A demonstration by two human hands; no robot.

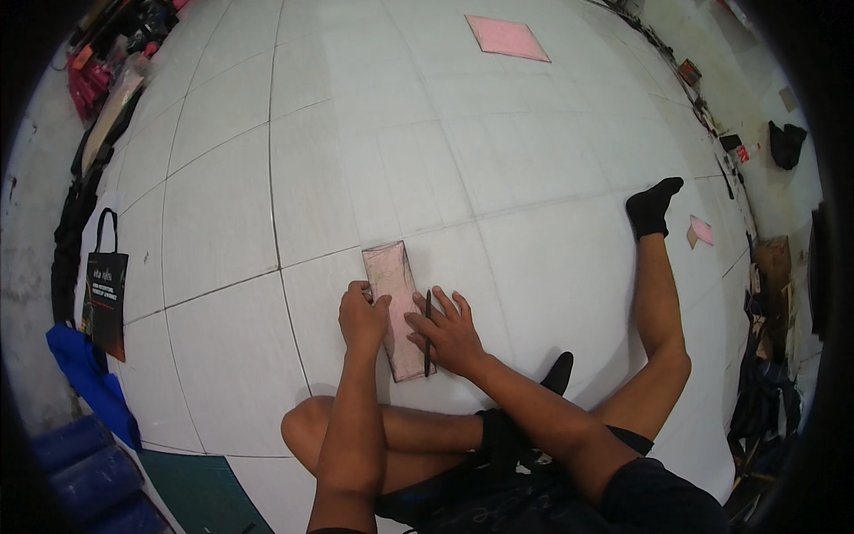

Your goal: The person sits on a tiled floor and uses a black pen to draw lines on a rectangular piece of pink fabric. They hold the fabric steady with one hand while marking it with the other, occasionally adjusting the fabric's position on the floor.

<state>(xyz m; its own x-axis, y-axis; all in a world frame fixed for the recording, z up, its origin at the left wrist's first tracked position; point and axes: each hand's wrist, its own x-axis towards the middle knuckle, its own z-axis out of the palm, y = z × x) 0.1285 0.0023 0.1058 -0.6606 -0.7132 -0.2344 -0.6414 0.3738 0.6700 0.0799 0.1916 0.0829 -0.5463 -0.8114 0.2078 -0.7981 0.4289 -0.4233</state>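
Note:
A long pale pink folded piece (395, 294) lies on the white tiled floor (374, 160) in front of me. My left hand (362, 318) presses its left edge, fingers curled over the side. On its right half rests my right hand (449, 331), fingers spread flat, with a thin dark stick-like tool (428, 334) under or between the fingers, lying along the piece's right edge. My legs are on the floor, one bent under my arms, the other stretched out to the right in a black sock (654, 206).
A pink square sheet (507, 37) lies far ahead. A small pink scrap (701, 231) sits right of the sock. A black tote bag (107, 285), blue rolls (84, 463) and a green mat (200, 494) are at left. Clutter lines the right wall.

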